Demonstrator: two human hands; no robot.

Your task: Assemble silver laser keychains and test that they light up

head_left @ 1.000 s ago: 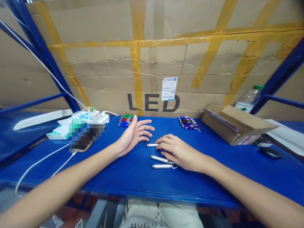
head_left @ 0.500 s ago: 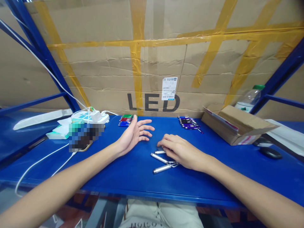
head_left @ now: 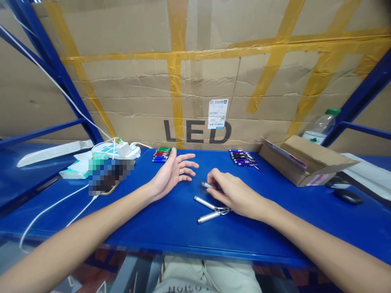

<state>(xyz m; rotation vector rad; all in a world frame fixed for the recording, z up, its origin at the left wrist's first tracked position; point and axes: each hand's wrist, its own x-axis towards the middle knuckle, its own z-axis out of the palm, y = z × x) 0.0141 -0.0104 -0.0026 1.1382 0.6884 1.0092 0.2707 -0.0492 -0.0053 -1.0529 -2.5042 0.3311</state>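
Note:
My right hand [head_left: 230, 191] pinches a small silver keychain flashlight [head_left: 207, 185], whose far part is hidden by the fingers. Just below that hand, two more silver keychain flashlights [head_left: 209, 217] lie on the blue table [head_left: 171, 232], their metal clips together beside the wrist. My left hand [head_left: 174, 173] holds nothing; its fingers are spread, palm facing right. Behind the left hand is a row of green, red and blue keychain flashlights [head_left: 160, 155], partly covered by the thumb. A group of purple and black ones [head_left: 242, 158] lies farther back on the right.
An opened cardboard box [head_left: 305, 162] stands at the right, near a black computer mouse [head_left: 348, 196] and a bottle [head_left: 322, 126]. A white power strip [head_left: 131, 151], cables and a blurred phone [head_left: 113, 177] lie at the left. A large taped carton [head_left: 134, 93] closes off the back.
My right hand has lifted one silver flashlight slightly up and away from the other two, its fingers now closed around it. The left hand has stayed in place.

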